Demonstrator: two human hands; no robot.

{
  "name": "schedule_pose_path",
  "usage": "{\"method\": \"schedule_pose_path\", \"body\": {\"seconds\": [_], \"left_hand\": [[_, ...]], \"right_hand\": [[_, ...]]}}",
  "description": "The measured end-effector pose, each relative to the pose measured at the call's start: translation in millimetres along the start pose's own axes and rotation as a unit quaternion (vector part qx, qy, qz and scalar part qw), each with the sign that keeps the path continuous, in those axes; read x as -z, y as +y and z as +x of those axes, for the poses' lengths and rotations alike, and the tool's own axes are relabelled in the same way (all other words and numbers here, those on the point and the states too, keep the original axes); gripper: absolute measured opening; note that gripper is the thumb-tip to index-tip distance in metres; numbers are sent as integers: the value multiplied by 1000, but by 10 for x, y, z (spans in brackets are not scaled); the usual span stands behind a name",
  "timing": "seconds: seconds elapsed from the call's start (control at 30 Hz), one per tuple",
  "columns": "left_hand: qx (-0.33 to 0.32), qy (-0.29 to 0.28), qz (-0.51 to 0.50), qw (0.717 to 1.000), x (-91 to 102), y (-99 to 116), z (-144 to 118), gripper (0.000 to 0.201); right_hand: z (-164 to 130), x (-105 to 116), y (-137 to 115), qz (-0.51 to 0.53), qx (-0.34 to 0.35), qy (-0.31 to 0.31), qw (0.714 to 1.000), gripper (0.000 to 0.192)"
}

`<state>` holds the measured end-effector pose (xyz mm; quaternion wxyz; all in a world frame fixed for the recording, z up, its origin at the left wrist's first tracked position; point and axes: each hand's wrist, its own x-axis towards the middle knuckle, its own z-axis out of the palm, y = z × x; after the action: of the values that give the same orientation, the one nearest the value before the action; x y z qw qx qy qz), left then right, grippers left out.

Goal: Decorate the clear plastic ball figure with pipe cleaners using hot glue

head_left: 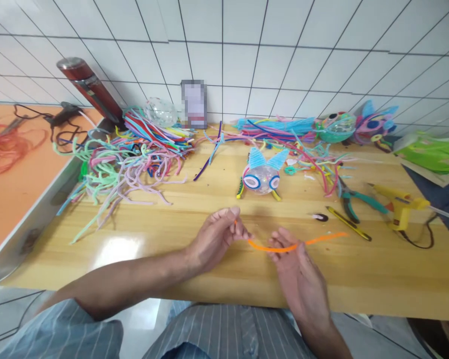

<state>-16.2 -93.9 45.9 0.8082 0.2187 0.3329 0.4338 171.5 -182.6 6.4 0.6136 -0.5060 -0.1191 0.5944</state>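
My left hand (217, 235) pinches one end of an orange pipe cleaner (324, 238) above the wooden table (377, 274). My right hand (297, 269) holds the same pipe cleaner near its middle, and the free end sticks out to the right. Just beyond my hands stands a small fish-like figure (262, 177) with a clear body, blue fuzzy ears and ringed eyes.
A big heap of coloured pipe cleaners (134, 149) lies at the left, more (277, 124) at the back. Green-handled pliers (353, 199), a yellow glue gun (400, 204) and a yellow-black cutter (347, 223) lie at the right. A dark red bottle (90, 87) leans by the wall.
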Motion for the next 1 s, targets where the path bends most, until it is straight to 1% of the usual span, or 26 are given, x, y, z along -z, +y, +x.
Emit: {"method": "schedule_pose_path", "body": {"seconds": [0.07,0.13,0.23,0.33,0.4,0.47,0.53,0.57,0.67,0.83,0.9,1.0], "left_hand": [[8,7,5,1000,27,-72,-126,54],[12,35,-11,999,69,-141,-252,56],[11,96,-71,993,119,-245,-428,62],[21,129,-103,986,143,-350,-571,62],[23,138,-107,984,162,-412,-641,63],[26,135,-95,986,195,-463,-694,65],[28,121,-70,990,241,-505,-735,68],[27,115,-57,991,264,-521,-752,69],[24,111,-28,993,323,-555,-783,72],[21,122,-13,992,366,-566,-771,74],[17,126,-10,992,374,-565,-756,74],[7,135,-2,991,367,-555,-722,74]], "right_hand": [[6,-53,-14,23,22,-17,999,39],[-48,-60,15,54,15,-55,997,40],[-188,-6,99,110,-40,-94,989,51],[-305,63,139,147,-69,-103,981,63],[-346,92,124,140,-80,-133,978,70],[-366,101,98,116,-88,-180,973,75],[-376,97,87,92,-72,-222,968,77],[-379,94,92,81,-56,-232,968,77],[-387,86,138,53,-18,-236,970,74],[-379,71,200,31,-5,-195,980,73],[-366,57,197,31,8,-180,983,74],[-332,21,166,26,10,-167,986,73]]}}
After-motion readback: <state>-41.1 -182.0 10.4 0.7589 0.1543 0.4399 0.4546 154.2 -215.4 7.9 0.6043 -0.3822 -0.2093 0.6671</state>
